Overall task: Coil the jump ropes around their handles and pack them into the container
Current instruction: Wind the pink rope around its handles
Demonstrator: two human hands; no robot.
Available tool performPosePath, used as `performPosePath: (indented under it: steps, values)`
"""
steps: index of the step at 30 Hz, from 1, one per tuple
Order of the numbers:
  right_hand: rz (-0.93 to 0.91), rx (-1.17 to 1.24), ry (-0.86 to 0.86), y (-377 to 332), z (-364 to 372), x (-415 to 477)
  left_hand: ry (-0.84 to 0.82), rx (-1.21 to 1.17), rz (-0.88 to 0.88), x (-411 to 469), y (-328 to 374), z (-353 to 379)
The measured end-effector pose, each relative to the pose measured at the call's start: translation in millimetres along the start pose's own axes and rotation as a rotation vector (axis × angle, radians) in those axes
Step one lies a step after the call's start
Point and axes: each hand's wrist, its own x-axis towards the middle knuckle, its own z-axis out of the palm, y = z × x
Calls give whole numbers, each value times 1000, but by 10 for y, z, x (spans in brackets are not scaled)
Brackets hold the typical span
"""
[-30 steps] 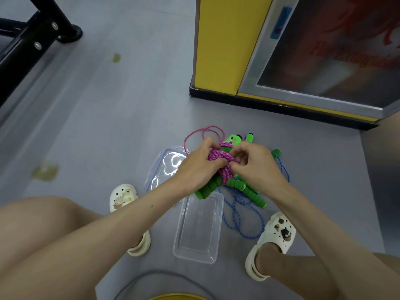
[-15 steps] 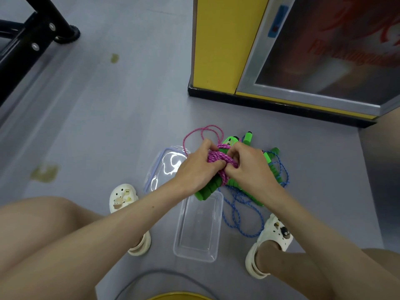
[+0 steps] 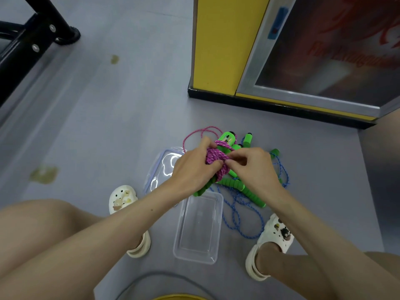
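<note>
My left hand [image 3: 192,169] grips a pair of green handles wound with pink rope [image 3: 214,158], held just above the floor. My right hand [image 3: 253,167] pinches the pink rope at the coil's right side. A loose loop of pink rope [image 3: 201,132] trails behind the coil. A blue jump rope [image 3: 240,215] with green handles [image 3: 249,191] lies loose on the floor under my right wrist. The clear plastic container [image 3: 199,254] stands open on the floor between my feet.
The container's clear lid [image 3: 160,169] lies left of my hands. A yellow cabinet with a glass door [image 3: 218,50] stands behind the ropes. A black metal frame [image 3: 30,40] is at the far left. My white clogs [image 3: 121,198] [image 3: 275,234] flank the container.
The coil stays in my left hand. My right hand has shifted slightly right, drawing the pink rope across the coil. The view has drifted a little.
</note>
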Motion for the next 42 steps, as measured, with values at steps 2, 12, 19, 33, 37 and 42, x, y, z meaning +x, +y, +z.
performPosePath:
  steps: [2, 12, 19, 33, 37, 42]
  values:
    - [73, 117, -13, 6, 3, 8, 55, 83, 47, -9, 16, -13]
    - [691, 954, -4, 14, 43, 63, 206, 529, 369, -35, -3, 110]
    - [606, 827, -189, 76, -33, 64, 175, 620, 469, -35, -39, 82]
    - [557, 554, 0, 58, 136, 57, 233, 547, 459, -21, -54, 78]
    - [668, 857, 118, 157, 17, 119, 146, 212, 240, -38, 43, -73]
    - [588, 955, -98, 80, -162, 44, 108, -253, 50, 64, -53, -275]
